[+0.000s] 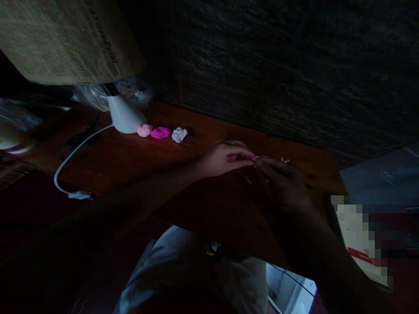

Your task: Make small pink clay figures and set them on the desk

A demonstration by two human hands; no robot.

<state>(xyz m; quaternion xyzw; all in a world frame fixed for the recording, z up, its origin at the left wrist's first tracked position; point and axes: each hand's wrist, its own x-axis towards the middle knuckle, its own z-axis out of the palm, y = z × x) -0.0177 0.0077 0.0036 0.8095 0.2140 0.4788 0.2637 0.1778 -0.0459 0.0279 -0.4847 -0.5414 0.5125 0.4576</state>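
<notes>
Above the wooden table, my left hand and my right hand meet at the fingertips. Both pinch a small piece of pink modelling clay between thumb and finger. A second, darker pink bit shows within the curl of my left hand. Thin pink clay strips lie on the table beyond my right fingers, and another sliver is just below the hands. To the left, in a row, sit a light pink lump, a magenta lump and a white lump.
A lamp with a newspaper-print shade and white base stands at the left; its white cable hangs over the table edge. Plastic bags lie behind it. A dark stone-patterned wall borders the table. The light is dim.
</notes>
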